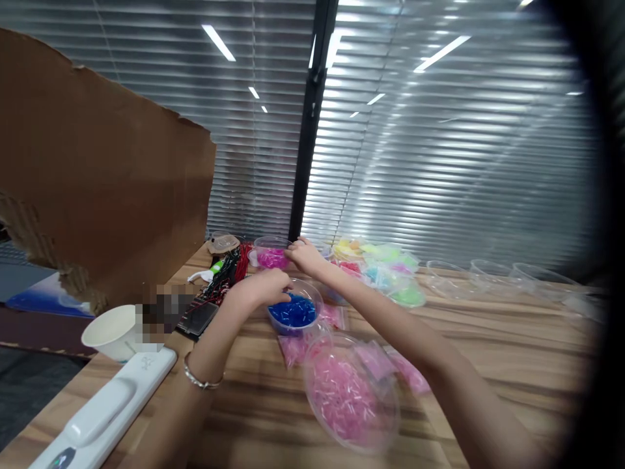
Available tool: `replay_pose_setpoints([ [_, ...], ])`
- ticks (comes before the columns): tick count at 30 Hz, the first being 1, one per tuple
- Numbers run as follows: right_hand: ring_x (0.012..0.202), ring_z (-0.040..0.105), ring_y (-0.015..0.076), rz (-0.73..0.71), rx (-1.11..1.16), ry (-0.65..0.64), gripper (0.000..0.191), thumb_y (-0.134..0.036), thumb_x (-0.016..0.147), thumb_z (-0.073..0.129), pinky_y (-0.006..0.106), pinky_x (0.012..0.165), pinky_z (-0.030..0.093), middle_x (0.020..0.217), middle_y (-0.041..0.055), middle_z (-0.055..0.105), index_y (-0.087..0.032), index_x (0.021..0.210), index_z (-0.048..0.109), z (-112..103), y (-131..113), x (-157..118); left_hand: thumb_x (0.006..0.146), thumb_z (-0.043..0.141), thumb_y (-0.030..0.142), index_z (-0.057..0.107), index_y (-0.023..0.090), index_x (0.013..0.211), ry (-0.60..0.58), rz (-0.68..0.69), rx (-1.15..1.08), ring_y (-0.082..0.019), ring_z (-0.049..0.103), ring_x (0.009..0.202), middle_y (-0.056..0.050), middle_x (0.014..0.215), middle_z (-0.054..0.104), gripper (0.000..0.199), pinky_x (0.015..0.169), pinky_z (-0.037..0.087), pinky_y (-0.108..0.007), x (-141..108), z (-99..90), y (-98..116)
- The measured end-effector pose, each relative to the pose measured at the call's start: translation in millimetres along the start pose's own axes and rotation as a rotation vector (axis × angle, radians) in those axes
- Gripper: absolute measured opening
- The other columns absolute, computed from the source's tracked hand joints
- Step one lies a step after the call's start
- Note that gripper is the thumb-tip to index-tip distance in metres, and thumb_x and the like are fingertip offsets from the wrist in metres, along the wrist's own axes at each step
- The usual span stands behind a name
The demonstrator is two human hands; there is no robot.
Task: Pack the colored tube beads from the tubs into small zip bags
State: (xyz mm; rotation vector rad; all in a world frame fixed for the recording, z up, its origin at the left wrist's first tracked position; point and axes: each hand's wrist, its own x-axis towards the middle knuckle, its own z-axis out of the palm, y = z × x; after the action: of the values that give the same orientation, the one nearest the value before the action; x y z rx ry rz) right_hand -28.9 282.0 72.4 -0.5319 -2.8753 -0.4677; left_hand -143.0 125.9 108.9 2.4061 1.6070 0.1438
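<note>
My left hand (267, 286) reaches over the upper left rim of a clear round tub (293, 314) filled with blue short tube-like pieces. Its fingers bend down over that rim, closed on it. Farther back, my right hand (307, 256) has its fingers bent at the right rim of another clear tub (271, 254), which holds magenta pieces. The fingertips look closed on this rim, though blur softens them. Nearer to me stands a larger clear tub (344, 397) of pink pieces, with a small pink packet (375, 359) at its upper right.
Small bags of coloured pieces (390, 270) lie behind my right forearm. Clear tubs (446, 279) line the back right. At left are black and red wires (233, 270), a paper cup (111, 332), a white bag sealer (112, 404) and upright cardboard (122, 163). Blinds rise behind the table.
</note>
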Motion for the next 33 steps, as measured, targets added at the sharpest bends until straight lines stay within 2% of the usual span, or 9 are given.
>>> replay_pose_setpoints([
  [3, 0.106, 0.055, 0.0212, -0.073, -0.045, 0.096, 0.014, -0.016, 0.092, 0.054, 0.046, 0.109, 0.027, 0.102, 0.0087, 0.066, -0.015, 0.103, 0.064, -19.1, -1.8, -34.5, 0.088, 0.054, 0.023, 0.071, 0.018, 0.096, 0.032, 0.021, -0.045, -0.016, 0.064, 0.078, -0.004, 0.090, 0.073, 0.019, 0.071, 0.045, -0.024, -20.2, -24.6, 7.4],
  [5, 0.111, 0.052, 0.0206, -0.113, -0.063, 0.135, 0.015, -0.014, 0.093, 0.052, 0.046, 0.111, 0.023, 0.106, 0.0077, 0.065, -0.017, 0.103, 0.063, -32.7, -4.5, -59.1, 0.090, 0.053, 0.024, 0.070, 0.019, 0.092, 0.184, 0.070, -0.078, -0.015, 0.063, 0.080, -0.002, 0.088, 0.071, 0.018, 0.074, 0.045, -0.025, -33.1, -39.7, 12.9],
  [7, 0.110, 0.052, 0.0199, -0.140, -0.080, 0.183, 0.019, -0.011, 0.094, 0.049, 0.045, 0.111, 0.025, 0.104, 0.0059, 0.066, -0.017, 0.106, 0.062, -46.3, -7.4, -82.5, 0.091, 0.053, 0.025, 0.069, 0.018, 0.091, 0.384, 0.044, -0.055, -0.016, 0.061, 0.082, -0.002, 0.089, 0.068, 0.017, 0.076, 0.045, -0.026, -41.8, -49.9, 15.8],
  [10, 0.105, 0.056, 0.0189, -0.184, -0.138, 0.379, 0.018, -0.010, 0.095, 0.046, 0.045, 0.108, 0.031, 0.099, 0.0052, 0.068, -0.016, 0.100, 0.062, -66.2, -11.9, -112.1, 0.091, 0.052, 0.023, 0.068, 0.019, 0.094, 0.618, 0.021, 0.007, -0.019, 0.058, 0.095, -0.004, 0.099, 0.062, 0.016, 0.087, 0.045, -0.032, -43.9, -53.3, 13.6],
  [12, 0.101, 0.058, 0.0176, -0.195, -0.163, 0.448, 0.021, -0.009, 0.096, 0.044, 0.043, 0.107, 0.034, 0.097, 0.0049, 0.069, -0.016, 0.095, 0.063, -78.4, -15.2, -127.8, 0.091, 0.053, 0.023, 0.068, 0.020, 0.095, 0.689, 0.028, 0.061, -0.021, 0.054, 0.104, -0.006, 0.111, 0.058, 0.016, 0.094, 0.044, -0.036, -39.4, -49.7, 10.8],
  [16, 0.103, 0.060, 0.0177, -0.189, -0.213, 0.477, 0.020, -0.010, 0.096, 0.045, 0.044, 0.107, 0.036, 0.098, 0.0041, 0.070, -0.017, 0.094, 0.063, -94.5, -21.6, -150.3, 0.090, 0.054, 0.026, 0.070, 0.022, 0.096, 0.662, 0.004, 0.167, -0.026, 0.047, 0.117, -0.006, 0.129, 0.049, 0.018, 0.100, 0.042, -0.043, -26.6, -39.9, 11.4],
  [20, 0.106, 0.059, 0.0184, -0.186, -0.261, 0.461, 0.017, -0.009, 0.095, 0.047, 0.044, 0.108, 0.037, 0.101, 0.0036, 0.069, -0.017, 0.098, 0.063, -98.1, -26.3, -160.7, 0.092, 0.050, 0.026, 0.070, 0.024, 0.103, 0.573, -0.033, 0.208, -0.026, 0.050, 0.115, -0.006, 0.132, 0.048, 0.023, 0.098, 0.044, -0.042, -18.8, -34.0, 17.4],
  [27, 0.103, 0.060, 0.0176, -0.222, -0.265, 0.478, 0.019, -0.009, 0.095, 0.047, 0.043, 0.106, 0.040, 0.100, 0.0024, 0.069, -0.018, 0.093, 0.063, -95.9, -34.9, -156.0, 0.093, 0.047, 0.023, 0.067, 0.033, 0.112, 0.450, -0.127, 0.271, -0.019, 0.062, 0.087, -0.004, 0.116, 0.053, 0.030, 0.072, 0.047, -0.031, -15.3, -27.3, 17.8],
  [33, 0.104, 0.061, 0.0176, -0.266, -0.254, 0.484, 0.019, -0.008, 0.094, 0.048, 0.043, 0.105, 0.041, 0.098, 0.0032, 0.069, -0.017, 0.091, 0.064, -94.6, -40.1, -148.2, 0.089, 0.050, 0.019, 0.071, 0.028, 0.099, 0.371, -0.125, 0.230, -0.016, 0.062, 0.083, -0.003, 0.106, 0.055, 0.025, 0.074, 0.044, -0.028, -7.3, -22.5, 1.8],
])
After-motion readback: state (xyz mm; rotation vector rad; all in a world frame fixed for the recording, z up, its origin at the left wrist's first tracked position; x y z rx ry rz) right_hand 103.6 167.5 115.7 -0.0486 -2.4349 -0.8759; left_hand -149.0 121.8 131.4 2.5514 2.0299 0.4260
